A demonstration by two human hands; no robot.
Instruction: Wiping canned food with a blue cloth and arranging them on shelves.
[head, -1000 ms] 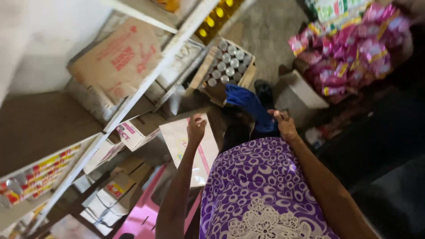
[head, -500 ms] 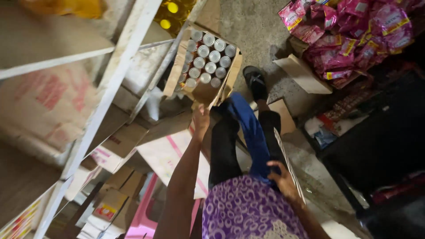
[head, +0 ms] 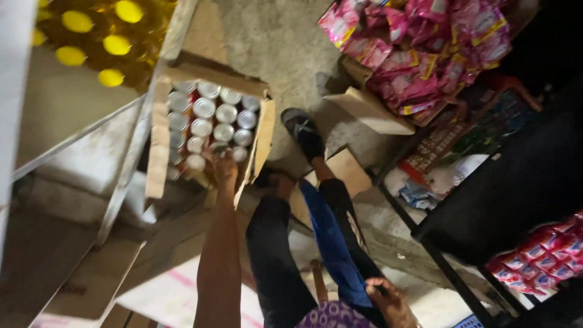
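Where our left hand (head: 223,165) reaches down into the open cardboard box (head: 159,141) on the floor, its fingers curl over a tin can (head: 218,149) at the near edge of the rows, though we cannot tell whether the grip has fully closed. Just beyond the hand stand the other cans, upright with bright metal tops. We judge each can stiff, smooth and fairly heavy for its size, so it is best taken around the side wall, not by the slick lid. Our right hand (head: 388,299) rests loosely closed on blue cloth (head: 331,243) at our leg, well apart from the box.
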